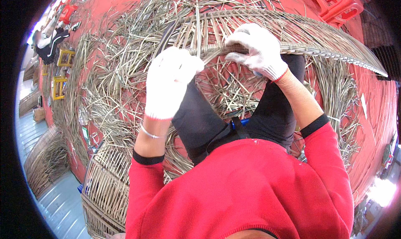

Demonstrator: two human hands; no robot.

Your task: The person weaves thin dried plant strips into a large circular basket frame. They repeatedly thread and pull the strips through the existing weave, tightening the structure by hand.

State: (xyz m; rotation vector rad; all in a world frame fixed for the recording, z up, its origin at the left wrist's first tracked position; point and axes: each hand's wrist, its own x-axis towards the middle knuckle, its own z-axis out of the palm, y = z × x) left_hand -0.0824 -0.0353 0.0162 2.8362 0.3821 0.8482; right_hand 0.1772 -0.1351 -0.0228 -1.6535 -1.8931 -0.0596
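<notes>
A large curved piece of wicker weaving (288, 48) lies across in front of me, with a braided edge and many thin grey-brown strands running between its two rims. My left hand (169, 82), in a white knit glove, is closed at the near rim's left part. A pale upright strand (198, 30) runs down to its fingertips, which appear pinched on it. My right hand (257, 51), also gloved in white, curls its fingers and thumb around the near rim; the gripped part is partly hidden behind the glove. The weaving rests close above my dark-trousered knees.
Loose strands (121, 80) lie heaped over the red floor covering (288, 2). Red plastic stools (334, 5) stand at the far right. Yellow stools (59, 87) and a seated person (46, 44) are at far left. A slatted wicker piece (106, 189) lies at near left.
</notes>
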